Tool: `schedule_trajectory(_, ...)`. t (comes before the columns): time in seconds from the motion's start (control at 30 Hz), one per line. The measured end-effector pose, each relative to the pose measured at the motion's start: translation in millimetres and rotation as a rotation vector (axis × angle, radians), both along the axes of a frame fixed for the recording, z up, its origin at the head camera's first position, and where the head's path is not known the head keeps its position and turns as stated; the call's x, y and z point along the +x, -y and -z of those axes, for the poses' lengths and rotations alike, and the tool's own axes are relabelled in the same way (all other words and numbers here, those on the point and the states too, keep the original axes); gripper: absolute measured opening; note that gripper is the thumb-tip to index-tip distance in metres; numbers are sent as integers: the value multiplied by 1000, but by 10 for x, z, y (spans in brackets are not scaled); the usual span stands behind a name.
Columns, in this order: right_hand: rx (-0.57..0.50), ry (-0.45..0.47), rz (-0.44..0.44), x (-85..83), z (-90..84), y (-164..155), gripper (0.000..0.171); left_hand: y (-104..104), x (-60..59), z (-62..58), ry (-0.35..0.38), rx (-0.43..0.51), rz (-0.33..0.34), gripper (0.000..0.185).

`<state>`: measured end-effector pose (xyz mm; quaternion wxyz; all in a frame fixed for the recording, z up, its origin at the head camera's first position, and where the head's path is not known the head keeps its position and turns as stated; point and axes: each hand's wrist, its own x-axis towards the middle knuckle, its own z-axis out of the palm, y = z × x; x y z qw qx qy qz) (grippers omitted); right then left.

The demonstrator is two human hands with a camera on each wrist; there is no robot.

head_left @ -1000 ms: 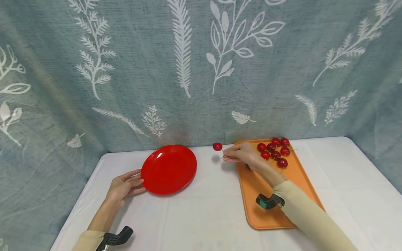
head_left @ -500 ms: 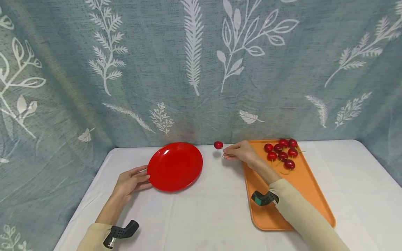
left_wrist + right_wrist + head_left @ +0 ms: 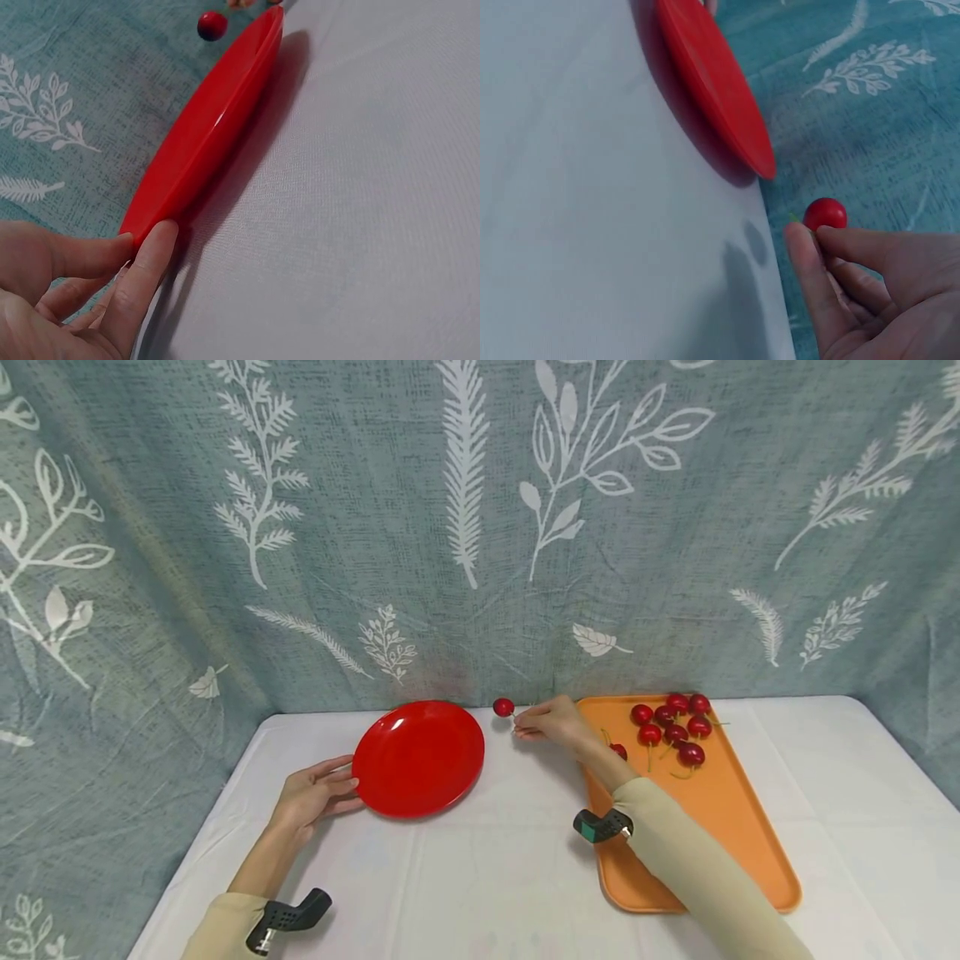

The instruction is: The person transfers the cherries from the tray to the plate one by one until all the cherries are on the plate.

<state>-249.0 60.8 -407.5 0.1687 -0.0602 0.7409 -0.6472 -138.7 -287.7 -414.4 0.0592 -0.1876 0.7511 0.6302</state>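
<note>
Head view, white tablecloth point(image 3: 487, 877), leaf-print curtain point(image 3: 375, 527)

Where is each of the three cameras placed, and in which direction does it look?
Head: above the table, looking forward and down; shows both hands, left hand at the red plate, right hand pinching a cherry by its stem, beside the orange tray.
Left wrist: low, looking along the plate's rim; left fingers touch it.
Right wrist: looks past the right fingers toward the plate.
All share plate and cherry.
</note>
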Motion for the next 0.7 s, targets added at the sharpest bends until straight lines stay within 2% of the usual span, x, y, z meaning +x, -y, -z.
schedule_trajectory(0.37, -6, -14, 26, -15, 26, 264, 21, -11, 10, -8, 2, 8, -5, 55)
schedule_trajectory(0.7, -54, -9, 59, 8, 68, 521, 19, -9, 2, -18, 4, 16, -2, 56)
